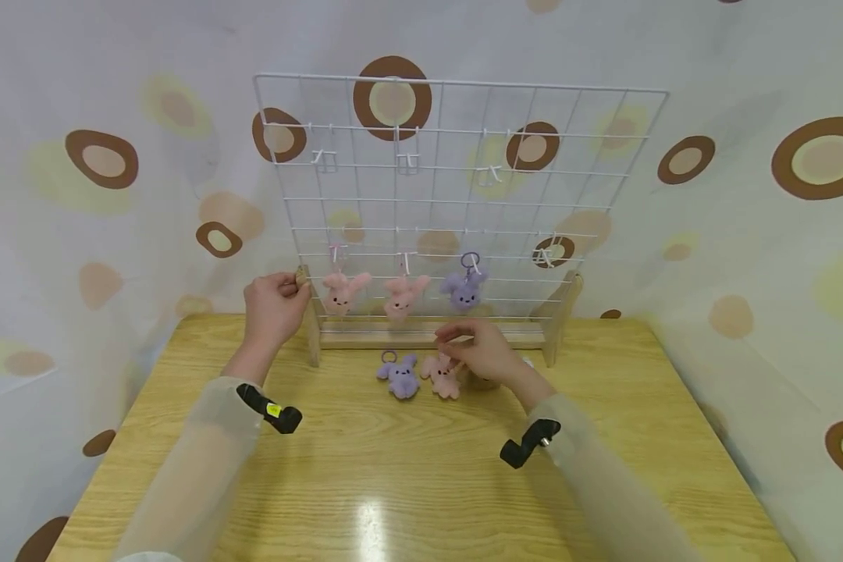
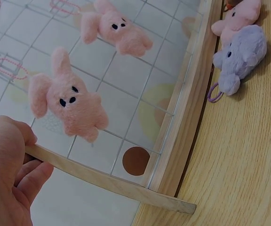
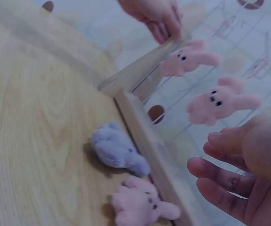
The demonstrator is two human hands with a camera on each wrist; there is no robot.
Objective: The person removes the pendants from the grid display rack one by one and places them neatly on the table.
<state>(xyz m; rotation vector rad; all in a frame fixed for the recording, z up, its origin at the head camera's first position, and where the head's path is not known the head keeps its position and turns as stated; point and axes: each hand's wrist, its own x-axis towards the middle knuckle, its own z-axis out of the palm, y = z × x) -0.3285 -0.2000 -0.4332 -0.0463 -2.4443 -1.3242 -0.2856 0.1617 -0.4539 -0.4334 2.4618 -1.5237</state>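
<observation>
My left hand (image 1: 275, 306) grips the top of the wooden side post (image 2: 102, 176) of a white wire grid rack, thumb and fingers on either side of it. With nothing between its loosely bent fingers, my right hand (image 3: 248, 165) hovers at the rack's foot, over a pink plush bunny keychain (image 1: 444, 376). Left of that bunny lies a purple bunny keychain (image 1: 402, 378) with a ring. A brownish thing (image 1: 483, 382) is partly hidden under the right hand. On the rack's lower hooks hang two pink bunnies, the left one (image 1: 341, 293) and the middle one (image 1: 403, 297), and a purple bunny (image 1: 464, 290).
The wire grid (image 1: 449, 204) leans back between two wooden posts joined by a wooden crossbar (image 1: 372, 340). Several bare hooks stick out of it, such as the upper left hook (image 1: 325, 159) and the lower right hook (image 1: 546, 256). Patterned cloth (image 1: 147, 257) surrounds the wooden table (image 1: 337, 468).
</observation>
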